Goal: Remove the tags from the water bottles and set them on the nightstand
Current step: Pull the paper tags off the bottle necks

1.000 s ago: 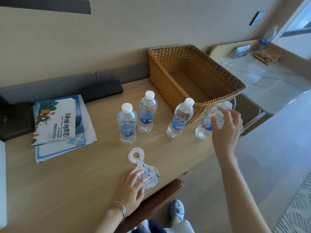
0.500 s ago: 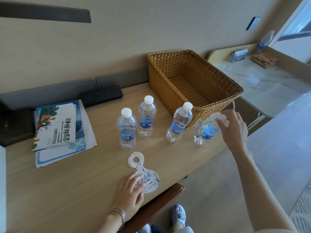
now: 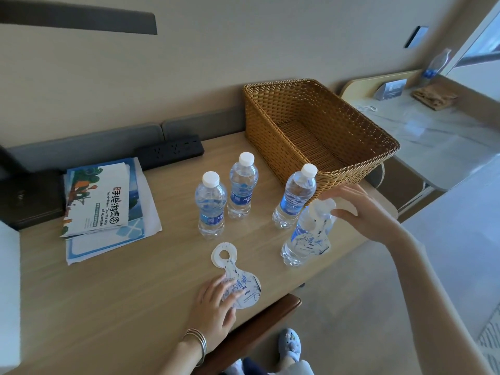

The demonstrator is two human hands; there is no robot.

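Three untagged water bottles with white caps [image 3: 211, 207] [image 3: 242, 188] [image 3: 295, 198] stand on the wooden nightstand [image 3: 121, 299]. A fourth bottle [image 3: 293, 253] leans at the front right with a white-and-blue paper tag [image 3: 311, 239] hanging round its neck. My right hand [image 3: 365, 215] holds its top between thumb and fingers; the cap is hidden by the tag's ring. A loose tag [image 3: 244, 289] lies flat near the front edge, and the straight fingers of my left hand [image 3: 213, 307] rest on its lower part.
A woven basket [image 3: 389, 142] stands empty at the back right, close behind the bottles. Brochures [image 3: 97, 201] lie at the left, a black power strip [image 3: 170, 151] by the wall. A wooden chair back [image 3: 257, 320] sits under the front edge. A marble side table [image 3: 433, 136] stands at the right.
My right hand has brought the tagged bottle from beside the basket forward and left onto the nightstand. My left hand has stayed on the loose tag.
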